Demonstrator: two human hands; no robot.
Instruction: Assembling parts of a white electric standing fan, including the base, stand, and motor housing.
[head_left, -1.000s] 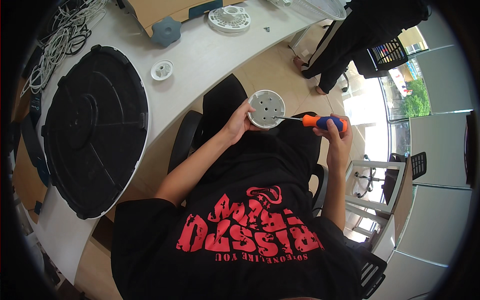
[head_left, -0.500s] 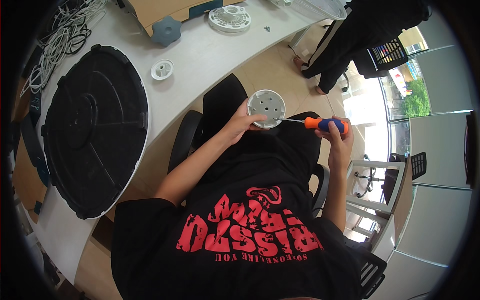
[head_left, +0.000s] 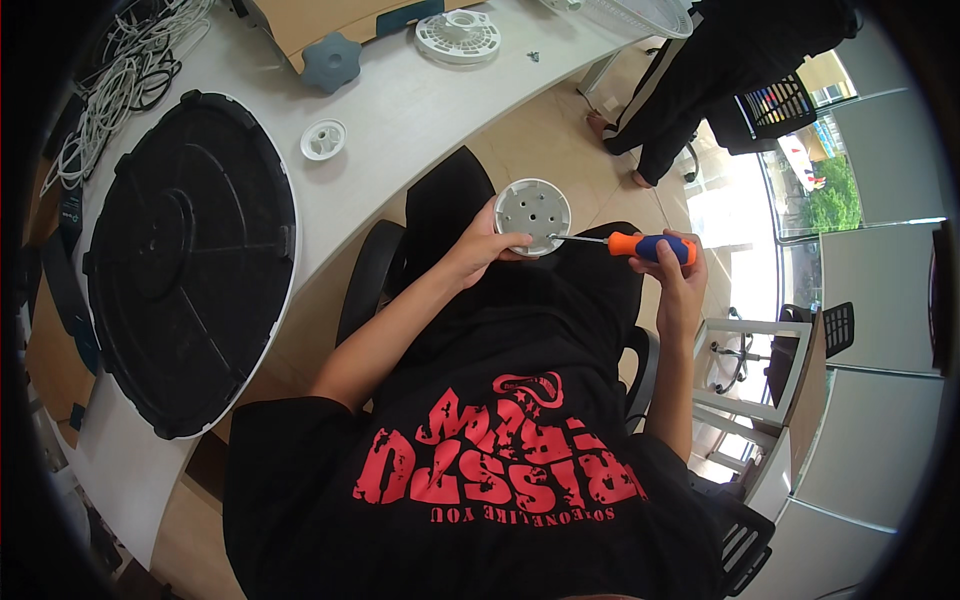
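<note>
My left hand [head_left: 484, 246] grips a round white plastic part [head_left: 533, 205] by its lower left rim, the thumb lying over its inner face. Several small dark holes show in that face, which is turned up toward me. In my right hand [head_left: 681, 272] is a screwdriver [head_left: 650, 247] with an orange and blue handle, fingers wrapped round it. Its thin metal shaft points left, and the tip meets the lower right inside of the white part, beside my left thumb. Whether a screw sits under the tip is too small to tell. Both hands are above my lap.
On the white table [head_left: 375, 115] lie a large black round base [head_left: 225, 290], a small white knob-like piece [head_left: 324, 140], a grey-blue lobed knob [head_left: 331, 62], a white slotted disc [head_left: 458, 38], small screws [head_left: 533, 57] and tangled cables [head_left: 130, 85]. Another person [head_left: 665, 95] stands beyond the table's right end.
</note>
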